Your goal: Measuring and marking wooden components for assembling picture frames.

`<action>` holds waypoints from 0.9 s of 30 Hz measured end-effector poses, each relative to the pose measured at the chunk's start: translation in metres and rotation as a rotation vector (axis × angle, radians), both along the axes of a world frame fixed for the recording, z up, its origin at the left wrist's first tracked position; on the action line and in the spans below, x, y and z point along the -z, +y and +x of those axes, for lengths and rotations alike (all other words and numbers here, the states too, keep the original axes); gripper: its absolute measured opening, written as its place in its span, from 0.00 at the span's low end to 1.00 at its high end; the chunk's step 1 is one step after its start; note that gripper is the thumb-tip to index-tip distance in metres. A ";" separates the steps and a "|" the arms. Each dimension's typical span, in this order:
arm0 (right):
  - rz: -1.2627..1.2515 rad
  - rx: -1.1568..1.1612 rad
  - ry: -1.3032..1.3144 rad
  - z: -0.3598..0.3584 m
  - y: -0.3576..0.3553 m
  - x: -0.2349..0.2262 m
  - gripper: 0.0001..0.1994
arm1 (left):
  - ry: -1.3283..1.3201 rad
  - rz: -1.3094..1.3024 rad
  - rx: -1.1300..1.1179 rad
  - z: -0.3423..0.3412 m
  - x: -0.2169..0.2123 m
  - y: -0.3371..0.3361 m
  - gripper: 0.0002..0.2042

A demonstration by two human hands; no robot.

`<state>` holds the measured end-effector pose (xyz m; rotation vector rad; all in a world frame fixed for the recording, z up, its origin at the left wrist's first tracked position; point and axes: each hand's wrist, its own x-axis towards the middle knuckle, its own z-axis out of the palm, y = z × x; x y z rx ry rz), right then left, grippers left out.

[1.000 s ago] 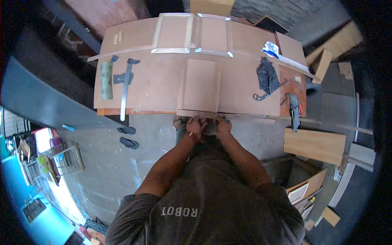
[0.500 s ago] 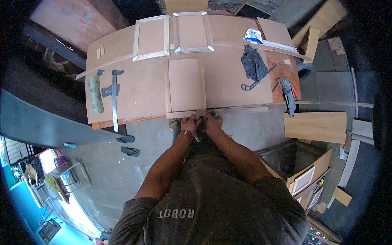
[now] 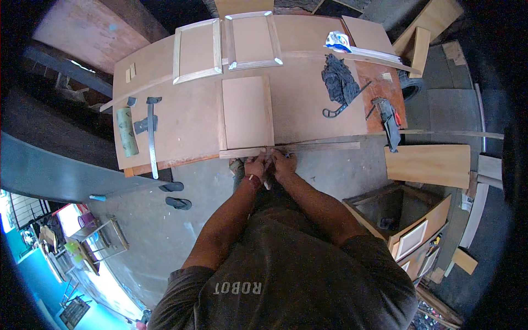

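My left hand (image 3: pixel 255 165), a dark red band at its wrist, is closed at the near edge of the worktable, its fingertips gripping a long wooden strip (image 3: pixel 324 147). Close beside it is my right hand (image 3: pixel 284 165), fingers curled, its thumb near the same strip. Something small seems to be in the right hand, too hidden to name. The strip lies across the near end of a brown panel (image 3: pixel 247 113), with a wooden side piece (image 3: pixel 221 115) on the left and another (image 3: pixel 269 110) on the right.
Two pale wooden frames (image 3: pixel 197 77) lie at the table's far side. On the left are a metal square (image 3: pixel 152 137) and a green patterned roll (image 3: pixel 127 132); on the right, a black cloth (image 3: pixel 338 80) and a dark tool (image 3: pixel 390 126). An open wooden cabinet (image 3: pixel 396 236) stands at right.
The view has shifted slightly, so the table and its things sit a little further left. My hands stay at the strip, the right one slightly closer to the left.
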<state>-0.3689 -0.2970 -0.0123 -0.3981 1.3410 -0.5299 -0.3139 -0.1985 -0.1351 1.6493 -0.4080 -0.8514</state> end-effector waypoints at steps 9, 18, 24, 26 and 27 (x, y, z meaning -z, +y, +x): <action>-0.026 -0.093 0.132 -0.015 -0.005 -0.005 0.33 | 0.606 -0.196 -0.378 -0.011 -0.053 -0.026 0.15; -0.234 -0.508 0.069 -0.090 -0.043 -0.066 0.19 | 0.578 -0.171 -0.390 -0.013 -0.031 -0.022 0.10; -1.011 -0.753 0.073 -0.075 -0.060 -0.024 0.10 | 0.885 0.106 -0.424 0.001 -0.050 -0.029 0.25; -0.932 -0.761 0.119 -0.071 -0.061 -0.013 0.09 | 0.828 0.077 -0.392 -0.003 -0.072 -0.036 0.25; -0.858 -0.793 0.141 -0.065 -0.061 -0.012 0.09 | 0.765 0.035 -0.389 -0.003 -0.071 -0.033 0.26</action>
